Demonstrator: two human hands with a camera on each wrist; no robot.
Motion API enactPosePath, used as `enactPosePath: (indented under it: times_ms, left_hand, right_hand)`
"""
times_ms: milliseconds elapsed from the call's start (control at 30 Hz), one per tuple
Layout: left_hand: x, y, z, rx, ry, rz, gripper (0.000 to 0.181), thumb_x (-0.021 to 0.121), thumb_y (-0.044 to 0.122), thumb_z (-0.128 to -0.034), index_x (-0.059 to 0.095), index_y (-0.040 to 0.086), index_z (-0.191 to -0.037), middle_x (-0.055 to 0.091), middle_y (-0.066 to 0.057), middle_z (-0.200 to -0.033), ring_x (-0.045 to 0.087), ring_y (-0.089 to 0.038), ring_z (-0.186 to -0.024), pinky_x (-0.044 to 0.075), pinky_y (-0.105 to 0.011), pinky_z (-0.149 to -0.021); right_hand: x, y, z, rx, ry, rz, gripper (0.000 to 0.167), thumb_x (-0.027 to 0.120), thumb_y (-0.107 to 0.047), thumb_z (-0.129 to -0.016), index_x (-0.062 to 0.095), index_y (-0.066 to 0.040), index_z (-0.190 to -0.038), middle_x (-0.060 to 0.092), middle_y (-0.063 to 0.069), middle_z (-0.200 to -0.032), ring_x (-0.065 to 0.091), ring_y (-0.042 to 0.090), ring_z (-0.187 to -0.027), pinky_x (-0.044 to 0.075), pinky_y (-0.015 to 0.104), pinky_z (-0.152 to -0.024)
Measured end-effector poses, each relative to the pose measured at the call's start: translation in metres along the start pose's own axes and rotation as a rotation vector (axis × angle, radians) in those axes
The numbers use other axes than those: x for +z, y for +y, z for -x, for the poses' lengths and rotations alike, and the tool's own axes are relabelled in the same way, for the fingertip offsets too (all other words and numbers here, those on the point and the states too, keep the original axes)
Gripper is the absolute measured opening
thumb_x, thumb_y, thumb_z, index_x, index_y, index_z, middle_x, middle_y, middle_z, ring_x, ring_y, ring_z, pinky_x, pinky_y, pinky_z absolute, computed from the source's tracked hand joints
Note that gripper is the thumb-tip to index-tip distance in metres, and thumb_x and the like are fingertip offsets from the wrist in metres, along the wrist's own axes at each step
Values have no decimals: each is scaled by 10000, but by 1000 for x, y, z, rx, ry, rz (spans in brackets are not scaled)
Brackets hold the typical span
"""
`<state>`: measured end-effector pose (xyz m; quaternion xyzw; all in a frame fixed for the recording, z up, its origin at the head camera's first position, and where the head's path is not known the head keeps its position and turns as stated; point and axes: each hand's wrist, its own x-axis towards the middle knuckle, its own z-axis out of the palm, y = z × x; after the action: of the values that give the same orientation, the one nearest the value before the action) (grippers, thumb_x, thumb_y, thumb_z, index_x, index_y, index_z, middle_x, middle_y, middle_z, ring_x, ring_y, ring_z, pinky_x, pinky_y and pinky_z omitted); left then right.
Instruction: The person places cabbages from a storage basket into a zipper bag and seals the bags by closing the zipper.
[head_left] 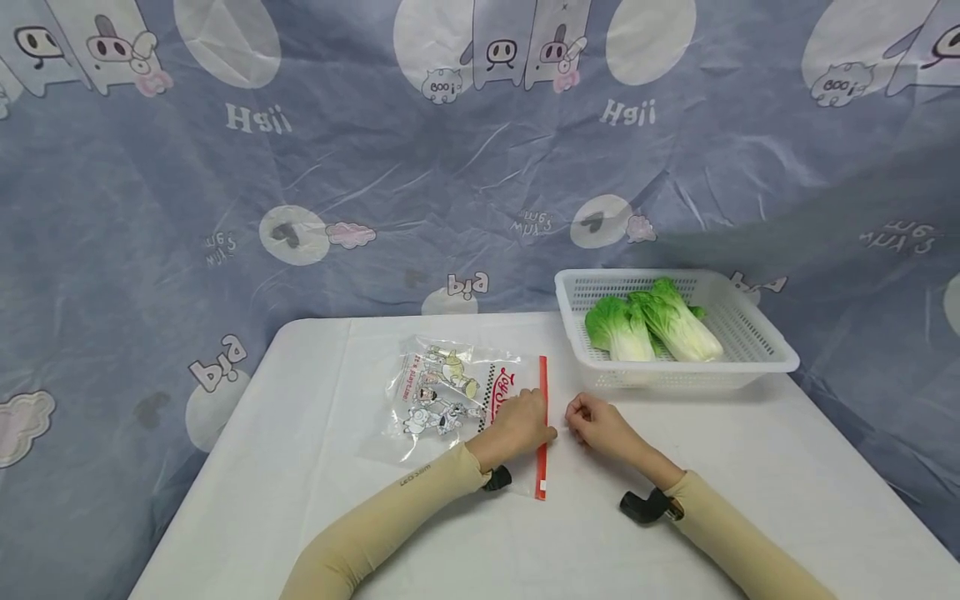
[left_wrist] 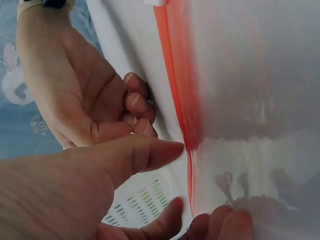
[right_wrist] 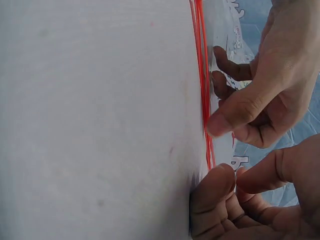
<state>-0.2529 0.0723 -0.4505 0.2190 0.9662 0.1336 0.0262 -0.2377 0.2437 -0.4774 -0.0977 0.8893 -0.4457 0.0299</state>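
Note:
A clear zip-top bag (head_left: 450,392) with cartoon print lies flat on the white table, its red seal strip (head_left: 542,467) toward the right. Over this strip is my left hand (head_left: 519,427). The left wrist view puts the left thumb (left_wrist: 162,152) at the strip's edge, with other fingertips bent against the plastic and a gap between. Just right of the strip, my right hand (head_left: 606,429) is raised slightly and holds nothing. In the right wrist view its fingers (right_wrist: 212,195) are curled, with the thumb close to the index fingertip.
A white perforated basket (head_left: 757,365) stands at the table's back right, with leafy green-and-white cabbages (head_left: 684,329) inside. Behind the table hangs a blue-grey printed cloth (head_left: 420,183). The white tabletop (head_left: 300,467) extends left of the bag.

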Motion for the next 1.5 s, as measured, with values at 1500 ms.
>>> enactPosePath:
  times_ms: [1500]
  left_hand:
    - [6,-14,-6,-45,62,-16,263,661,187,-814,525,127,-598,551,-5,-596,476,-125,-496,418,-287,-450]
  right_hand:
    - [0,0,0,42,-40,11,114,492,-31,-915,587,8,-967,587,74,-711,540,150,-594,472,249,-481]
